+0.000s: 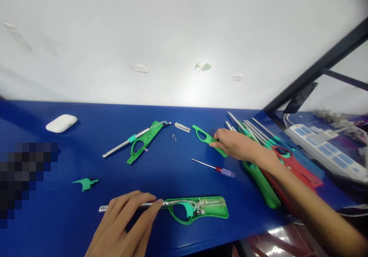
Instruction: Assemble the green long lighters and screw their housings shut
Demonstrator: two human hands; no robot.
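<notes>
My left hand [128,222] is closed over the metal tube of an opened green gas lighter [221,211] near the table's front edge. Its open shell shows a teal trigger, white wires and a clear fuel tank. With thumb and fingers, my right hand [232,144] pinches a green lighter half-shell [201,135] lying farther back. A screwdriver [224,171] with a red and clear handle lies just below that hand. At centre-left is another opened shell half [148,136], with a metal tube [117,148] across it. A clear fuel tank [182,127] and small screws [174,137] lie between the shells.
Several whole lighters, including a red one [299,168] and a green one [263,186], are piled at the right. Beyond them sits a white power strip [327,147]. On the left are a loose teal trigger [86,183] and a white earbud case [61,123]. A wall bounds the back.
</notes>
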